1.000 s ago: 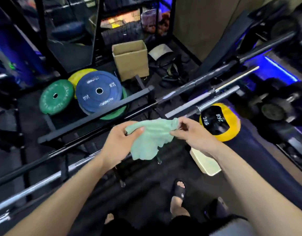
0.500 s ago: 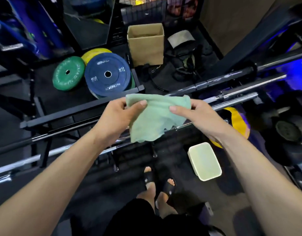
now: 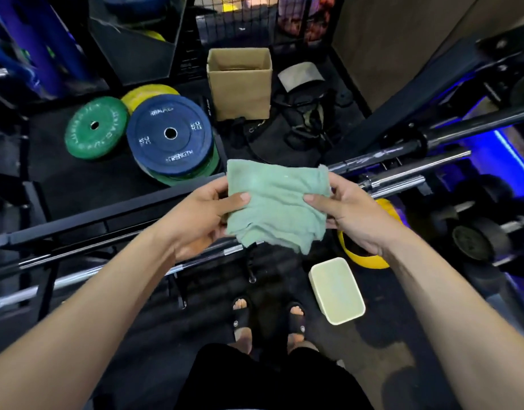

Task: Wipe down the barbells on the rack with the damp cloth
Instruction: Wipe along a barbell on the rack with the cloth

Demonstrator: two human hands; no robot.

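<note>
Gym floor: blue plate (image 3: 169,137) reads "STRENGTH"; left hand (image 3: 195,220) & right hand (image 3: 352,216) grip green cloth (image 3: 277,202).

Dark rubber floor (image 3: 86,184) from where I'm watching. Bumper plates lie flat on it: a blue plate (image 3: 169,137) on a stack, a green plate (image 3: 96,127) beside it, a yellow plate (image 3: 148,93) partly hidden behind. Open cardboard box (image 3: 240,84) stands further back, black straps (image 3: 308,122) heaped to its right. Wire mesh cage (image 3: 255,16) along the back (contents blurred). Tan wall panel (image 3: 402,39) upper right. Blue strip light (image 3: 512,155) glows at right edge. Dumbbells (image 3: 476,232) low on the right. Pale rectangular tub (image 3: 337,291) on the floor, yellow-and-black ball (image 3: 370,258) next to it.
</note>
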